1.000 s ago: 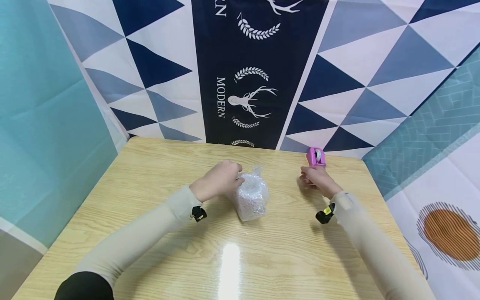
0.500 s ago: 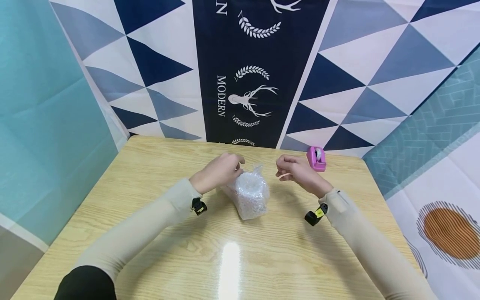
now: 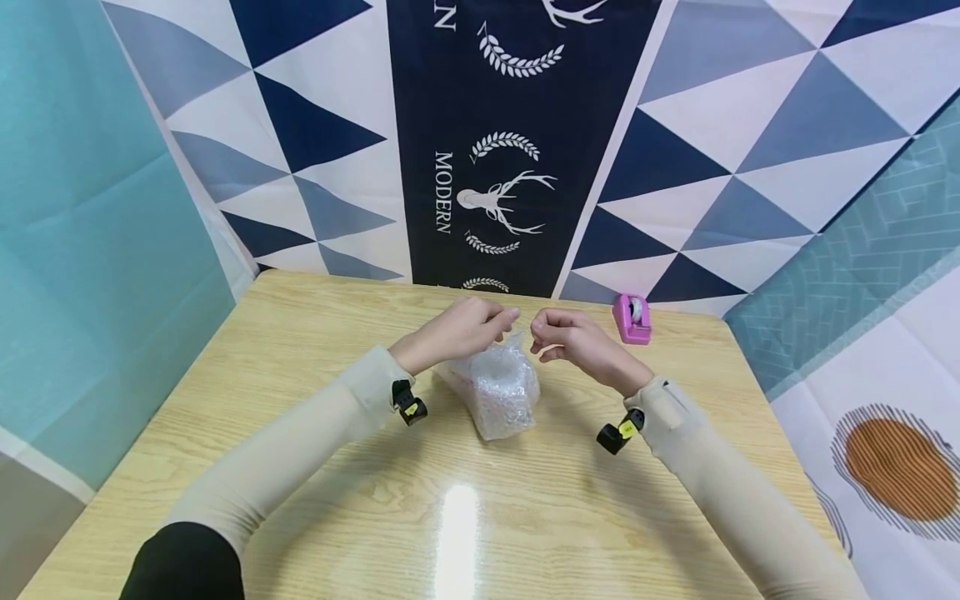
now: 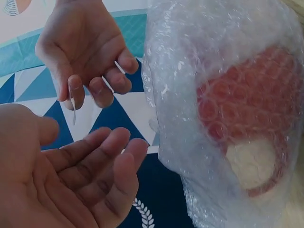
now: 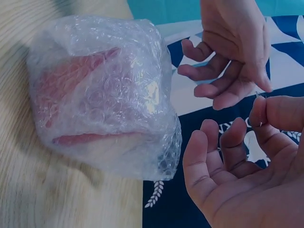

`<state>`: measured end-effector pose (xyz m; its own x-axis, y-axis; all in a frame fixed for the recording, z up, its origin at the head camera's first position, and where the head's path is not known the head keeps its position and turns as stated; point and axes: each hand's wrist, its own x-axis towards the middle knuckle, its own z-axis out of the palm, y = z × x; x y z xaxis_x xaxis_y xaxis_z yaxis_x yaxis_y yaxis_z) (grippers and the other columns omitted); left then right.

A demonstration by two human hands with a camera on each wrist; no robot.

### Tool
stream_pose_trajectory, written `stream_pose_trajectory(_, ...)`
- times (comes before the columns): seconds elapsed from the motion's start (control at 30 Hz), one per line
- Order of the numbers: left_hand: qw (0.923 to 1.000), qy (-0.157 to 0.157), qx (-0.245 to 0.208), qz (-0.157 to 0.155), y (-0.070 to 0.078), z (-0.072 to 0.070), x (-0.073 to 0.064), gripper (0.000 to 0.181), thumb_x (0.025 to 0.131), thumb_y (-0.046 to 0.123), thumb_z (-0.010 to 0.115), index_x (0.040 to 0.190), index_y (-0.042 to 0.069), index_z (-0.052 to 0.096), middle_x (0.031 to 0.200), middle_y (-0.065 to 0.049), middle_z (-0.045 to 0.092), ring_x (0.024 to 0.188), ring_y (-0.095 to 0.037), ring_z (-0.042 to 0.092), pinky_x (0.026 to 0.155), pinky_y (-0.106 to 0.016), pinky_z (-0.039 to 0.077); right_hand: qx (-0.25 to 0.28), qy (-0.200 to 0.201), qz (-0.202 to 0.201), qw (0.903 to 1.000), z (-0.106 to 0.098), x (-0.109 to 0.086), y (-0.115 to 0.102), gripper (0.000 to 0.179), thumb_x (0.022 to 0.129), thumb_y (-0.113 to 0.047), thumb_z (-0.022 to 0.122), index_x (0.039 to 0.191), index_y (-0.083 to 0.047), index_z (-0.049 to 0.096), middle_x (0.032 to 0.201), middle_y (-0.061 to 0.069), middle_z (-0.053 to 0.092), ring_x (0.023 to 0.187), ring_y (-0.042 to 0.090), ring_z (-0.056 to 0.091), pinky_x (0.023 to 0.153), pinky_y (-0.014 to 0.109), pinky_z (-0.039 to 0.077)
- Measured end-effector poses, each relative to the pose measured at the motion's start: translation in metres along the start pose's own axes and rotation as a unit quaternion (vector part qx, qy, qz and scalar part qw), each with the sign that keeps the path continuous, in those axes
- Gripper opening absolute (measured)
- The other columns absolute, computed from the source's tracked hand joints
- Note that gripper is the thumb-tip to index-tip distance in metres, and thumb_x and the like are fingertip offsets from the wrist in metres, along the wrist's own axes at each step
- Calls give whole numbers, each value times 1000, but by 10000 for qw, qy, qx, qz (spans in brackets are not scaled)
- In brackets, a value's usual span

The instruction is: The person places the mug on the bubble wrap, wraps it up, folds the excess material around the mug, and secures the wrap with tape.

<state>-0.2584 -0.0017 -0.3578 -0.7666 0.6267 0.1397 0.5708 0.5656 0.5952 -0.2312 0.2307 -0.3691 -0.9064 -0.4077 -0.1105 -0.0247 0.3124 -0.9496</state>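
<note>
A bubble-wrapped bundle (image 3: 504,387) stands upright on the wooden table; through the wrap in the left wrist view shows a pinkish-red mug (image 4: 249,95) with a loop handle. My right hand (image 3: 585,340), above and right of the bundle, pinches a short clear piece of tape (image 4: 73,107) between thumb and forefinger. Over the bundle's back left, my left hand (image 3: 459,329) has relaxed, half-bent fingers and holds nothing. Its fingertips are close to the right hand's. Beyond the bundle, at the table's back right, sits a pink tape dispenser (image 3: 632,319) with a roll in it.
The wooden table (image 3: 337,517) ends at a patterned cloth backdrop (image 3: 525,108) at the back. Teal cloth (image 3: 105,250) hangs on the left, and another patterned cloth (image 3: 900,350) borders the right side.
My right hand has moved left from the tape dispenser to beside the bundle's top, with the tape in it. My left hand has let go of the bundle's top and shifted right and up.
</note>
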Motion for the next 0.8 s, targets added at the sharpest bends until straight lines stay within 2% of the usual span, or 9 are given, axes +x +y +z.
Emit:
stream_pose_trajectory(0.17,9997,85,66,200,-1,0,2,26,105,27,58,92,9,72,76,1,66,64,-8,52,59,-21,41,-234,-18,-19,9997,1,1,-2,24,107,-21,51,99,0,59,106,8,60,101,22,62,87,32,58)
stream_pose_trajectory(0.27,9996,117,66,248,0,0,2,24,104,24,58,88,10,69,74,2,63,62,-7,51,58,-20,40,-770,7,48,9970,0,1,0,28,108,-27,51,101,-1,61,108,11,61,100,23,62,85,32,58)
stream_pose_trajectory(0.43,9997,60,38,212,0,0,1,23,103,22,57,86,10,67,74,2,62,62,-8,50,58,-21,39,-1883,25,-4,9821,0,1,4,31,104,-34,60,107,-4,66,103,12,64,93,24,61,78,30,55)
stream_pose_trajectory(0.5,9999,64,16,152,-1,1,1,23,102,22,56,85,10,66,73,2,61,62,-9,50,58,-21,39,-2117,76,-112,9772,1,0,3,29,100,-33,67,109,-5,66,97,8,63,87,22,59,75,28,52)
stream_pose_trajectory(0.6,9999,110,-34,30,-2,2,1,24,102,22,54,83,12,64,73,1,60,62,-10,49,58,-22,39,-2348,155,-276,9715,3,0,1,33,95,-30,74,112,-4,65,91,6,61,82,19,55,72,28,48)
stream_pose_trajectory(0.8,9995,304,-103,-56,-4,2,0,26,102,20,50,80,14,62,78,0,65,63,-11,51,59,-24,41,-2530,485,-394,9654,5,0,3,34,92,-23,77,113,0,63,89,6,61,82,18,56,71,26,48)
